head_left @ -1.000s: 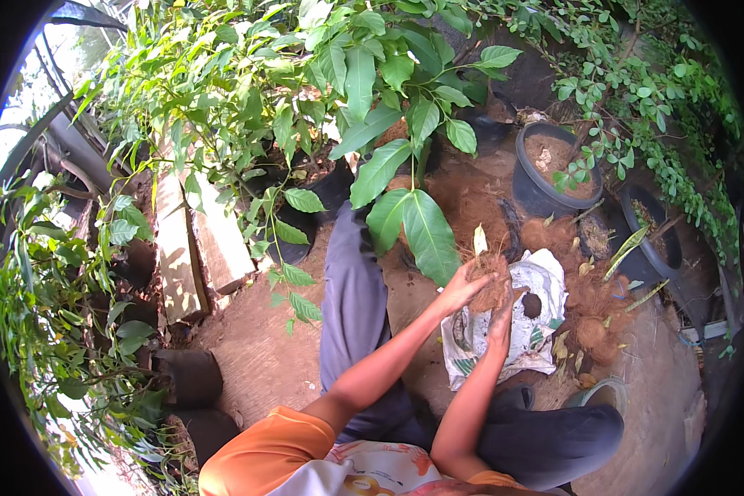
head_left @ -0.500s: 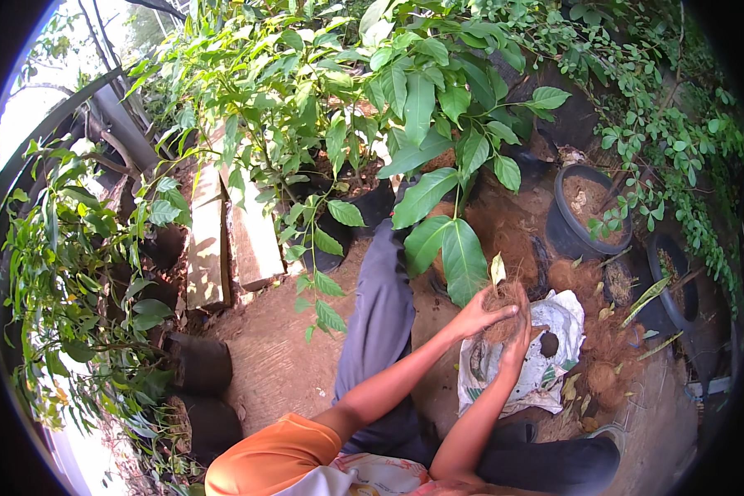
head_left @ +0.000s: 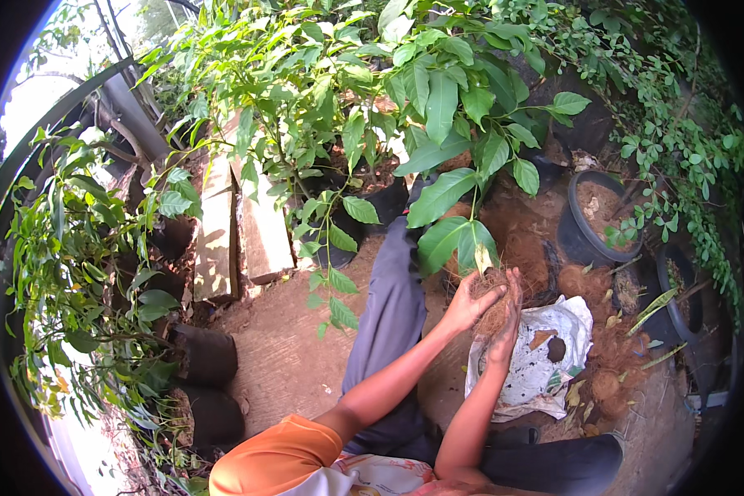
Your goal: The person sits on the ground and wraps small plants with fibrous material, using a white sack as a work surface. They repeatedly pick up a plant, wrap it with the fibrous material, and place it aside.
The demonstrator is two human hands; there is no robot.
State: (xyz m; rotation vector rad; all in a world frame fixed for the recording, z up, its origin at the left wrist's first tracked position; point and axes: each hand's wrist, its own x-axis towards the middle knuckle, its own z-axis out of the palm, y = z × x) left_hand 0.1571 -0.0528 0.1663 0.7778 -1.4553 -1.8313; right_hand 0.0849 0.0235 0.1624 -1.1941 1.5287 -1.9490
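Note:
A ball of brown coconut fibre is between my two hands, above the far left edge of a white plastic sack. A small pale yellowish shoot stands out of its top. My left hand curves round the ball's left side, its thumb across the near face. Against the right side my right hand presses with its palm, fingers stretched upward. On the sack lie a dark round lump of soil and a small brown piece.
Loose coconut fibre and fibre balls lie right of the sack. Black pots stand at the far right. A large-leaved plant overhangs the far side of my hands. Black grow bags and wooden planks are at the left.
My hands and the fibre ball have shifted left relative to the sack. The fingers of my right hand look straighter, and more of the sack shows beside them.

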